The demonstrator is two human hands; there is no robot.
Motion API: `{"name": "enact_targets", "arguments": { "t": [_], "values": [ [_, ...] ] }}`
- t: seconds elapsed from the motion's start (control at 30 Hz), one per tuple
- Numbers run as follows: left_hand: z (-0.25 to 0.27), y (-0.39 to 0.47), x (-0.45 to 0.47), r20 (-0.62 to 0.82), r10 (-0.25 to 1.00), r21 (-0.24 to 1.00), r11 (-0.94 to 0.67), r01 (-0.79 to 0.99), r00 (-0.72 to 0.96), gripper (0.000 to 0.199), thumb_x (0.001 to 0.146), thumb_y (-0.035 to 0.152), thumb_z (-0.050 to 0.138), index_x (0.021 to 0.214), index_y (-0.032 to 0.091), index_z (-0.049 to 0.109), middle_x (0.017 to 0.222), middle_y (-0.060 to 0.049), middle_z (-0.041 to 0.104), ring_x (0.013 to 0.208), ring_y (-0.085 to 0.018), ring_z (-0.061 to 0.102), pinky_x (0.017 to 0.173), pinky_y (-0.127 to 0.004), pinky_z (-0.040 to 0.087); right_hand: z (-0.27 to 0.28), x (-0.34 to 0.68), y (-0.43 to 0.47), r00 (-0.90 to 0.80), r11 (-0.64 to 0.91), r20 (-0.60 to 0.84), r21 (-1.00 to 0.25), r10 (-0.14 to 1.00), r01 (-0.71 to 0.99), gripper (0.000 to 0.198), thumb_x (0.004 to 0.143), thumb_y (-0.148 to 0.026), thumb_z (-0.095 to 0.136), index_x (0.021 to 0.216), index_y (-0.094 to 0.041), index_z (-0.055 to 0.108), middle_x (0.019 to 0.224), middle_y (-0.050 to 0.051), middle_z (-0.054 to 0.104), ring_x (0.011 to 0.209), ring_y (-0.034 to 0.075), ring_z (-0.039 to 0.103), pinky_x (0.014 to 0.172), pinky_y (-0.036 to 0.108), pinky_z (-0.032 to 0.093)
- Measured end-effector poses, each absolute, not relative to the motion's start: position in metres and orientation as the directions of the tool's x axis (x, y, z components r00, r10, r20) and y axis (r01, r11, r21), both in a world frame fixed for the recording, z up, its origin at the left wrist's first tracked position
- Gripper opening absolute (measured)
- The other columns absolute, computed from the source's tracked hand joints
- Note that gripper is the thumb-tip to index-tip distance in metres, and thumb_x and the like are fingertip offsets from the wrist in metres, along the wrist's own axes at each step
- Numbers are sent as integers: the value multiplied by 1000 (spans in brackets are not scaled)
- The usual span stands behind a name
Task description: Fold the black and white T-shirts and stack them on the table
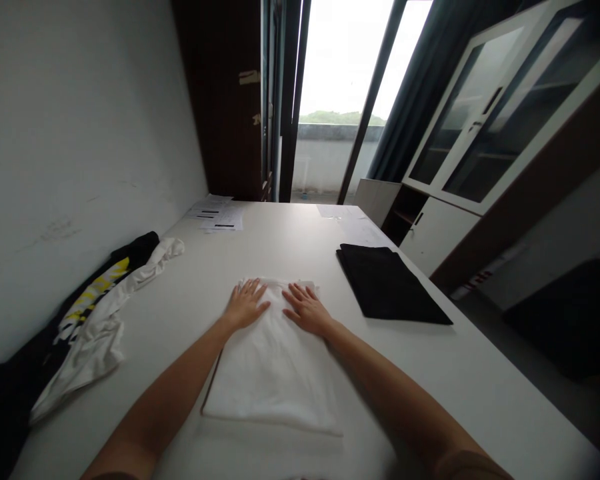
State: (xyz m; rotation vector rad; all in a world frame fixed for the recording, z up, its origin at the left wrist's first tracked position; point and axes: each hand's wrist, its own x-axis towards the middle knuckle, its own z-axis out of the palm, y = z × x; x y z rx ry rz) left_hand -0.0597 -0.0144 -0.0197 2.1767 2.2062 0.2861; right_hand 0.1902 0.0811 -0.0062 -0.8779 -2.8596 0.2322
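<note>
A white garment (pixel 280 380), folded into a rough rectangle, lies flat in front of me; its exact kind cannot be made out. My left hand (pixel 246 305) rests on its far left corner, palm down with the fingers spread. Near the far right corner, my right hand (pixel 307 309) presses flat on the same cloth, fingers apart. Slight creases run through the fabric between the hands. Neither hand grips anything.
The white table (pixel 280 233) carries a folded black cloth (pixel 393 283) at right. Along the left wall lie a crumpled white garment (pixel 97 340) and a black garment with yellow print (pixel 97 287). Papers (pixel 220 215) lie at the far left corner. A glass-door cabinet (pixel 480 120) stands beyond the right edge.
</note>
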Motion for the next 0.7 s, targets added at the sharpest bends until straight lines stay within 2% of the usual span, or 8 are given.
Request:
{"name": "enact_targets", "arguments": {
  "t": [0.1, 0.37, 0.47, 0.7],
  "values": [
    [-24, -6, -68, 99, 993, 151, 51, 987, -66, 66, 102, 64, 32, 160, 33, 33, 170, -5, 20, 157, -32, 14, 123, -62, 14, -5, 184, 84, -833, 830, 91, -198, 545, 521, 70, 102, -67, 33, 161, -29, 33, 169, 6, 21, 157, 26, 17, 126, 48, 10],
    [-26, 16, -85, 105, 992, 133, 50, 990, -65, 66, 102, 62, 34, 160, 29, 34, 170, -5, 23, 157, -30, 17, 125, -53, 15, -5, 164, 105, -812, 811, 97, -198, 575, 551, 67, 103, -65, 33, 160, -29, 36, 169, 5, 23, 156, 27, 17, 126, 47, 12],
    [-25, 24, -92, 121, 989, 138, 69, 988, -86, 64, 103, 59, 35, 160, 29, 35, 169, -6, 25, 156, -29, 20, 125, -51, 17, -7, 163, 111, -770, 770, 99, -202, 631, 605, 68, 103, -65, 31, 160, -27, 36, 169, 6, 22, 157, 27, 15, 126, 47, 11],
    [-34, 26, -118, 190, 946, 225, 218, 950, -262, 60, 102, 50, 43, 155, 22, 44, 165, -12, 33, 153, -32, 28, 123, -53, 24, -13, 189, 134, -587, 581, 37, -203, 809, 788, 71, 103, -63, 33, 162, -24, 30, 169, 10, 19, 157, 28, 13, 124, 50, 13]
  ]
}}
